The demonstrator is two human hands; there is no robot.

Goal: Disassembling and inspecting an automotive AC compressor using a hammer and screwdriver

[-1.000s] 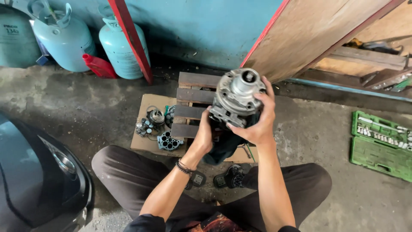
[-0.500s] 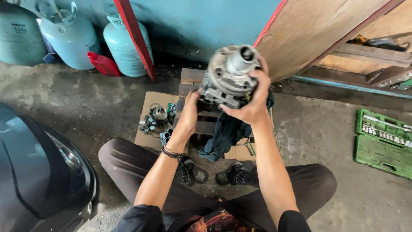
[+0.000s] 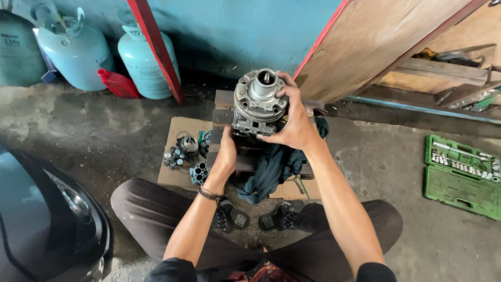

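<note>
Soft, even daylight fills the scene, bright on the concrete floor (image 3: 94, 130) and the wooden board (image 3: 386, 42), with no hard glare. Deep shadow sits along the foot of the blue wall (image 3: 235, 31) behind the gas cylinders (image 3: 146, 62), and the dark car (image 3: 42, 224) shows a faint sheen. The picture is sharp in the middle, with wide-angle bending of straight lines toward the edges

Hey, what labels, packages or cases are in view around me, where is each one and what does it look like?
Dark printed label: on the pale green gas cylinder at far left; small dark lettering block.
Open green plastic socket-set case: on the concrete floor, right; rectangular, rows of silvery sockets.
Flat brown cardboard sheet: floor ahead, under small metal parts.
No signs or screens.
</note>
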